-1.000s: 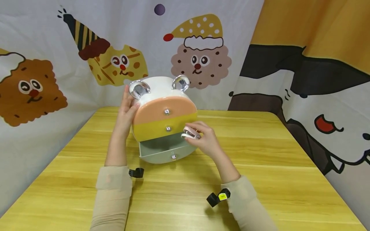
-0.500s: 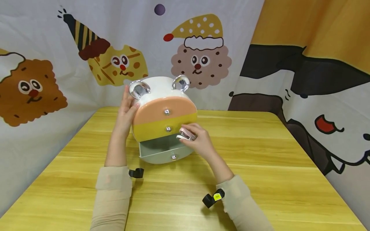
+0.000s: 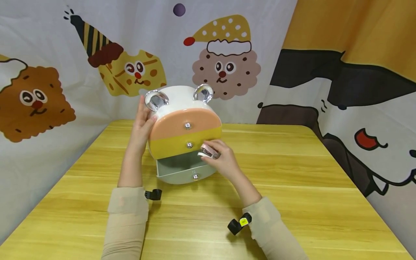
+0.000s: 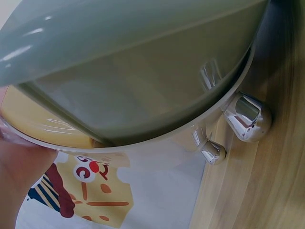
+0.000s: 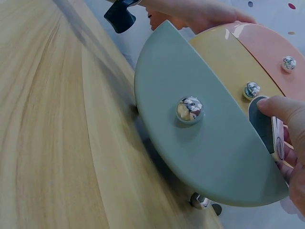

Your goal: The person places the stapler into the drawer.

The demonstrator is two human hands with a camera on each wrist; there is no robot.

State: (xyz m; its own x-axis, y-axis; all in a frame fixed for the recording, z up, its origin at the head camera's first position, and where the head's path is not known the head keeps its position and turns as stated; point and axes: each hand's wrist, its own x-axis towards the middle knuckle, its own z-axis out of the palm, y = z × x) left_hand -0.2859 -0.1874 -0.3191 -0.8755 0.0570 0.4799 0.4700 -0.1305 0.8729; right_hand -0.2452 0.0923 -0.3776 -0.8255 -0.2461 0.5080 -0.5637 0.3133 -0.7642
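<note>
A small round drawer cabinet (image 3: 180,96), white with silver ears, stands on the table with an orange, a yellow and a green drawer front. Its green bottom drawer (image 3: 178,177) is pulled out. My left hand (image 3: 141,124) rests against the cabinet's left side, fingers straight up along it and thumb at the front edge. Between the thumb and fingers of my right hand (image 3: 225,159) is a small pink and white stapler (image 3: 209,150), over the right part of the drawer. In the right wrist view the stapler (image 5: 263,121) overlaps the drawer's upper edge.
Wood-patterned table (image 3: 292,173) surrounds the cabinet. Behind it hangs a cloth (image 3: 177,47) printed with cartoon cookies. Silver knobs stick out from the drawer fronts, and silver feet (image 4: 248,117) hold the cabinet off the table.
My right hand has moved a little left with the stapler, farther over the pulled-out drawer, and has almost stopped in the last half second. The left hand and cabinet have stayed put.
</note>
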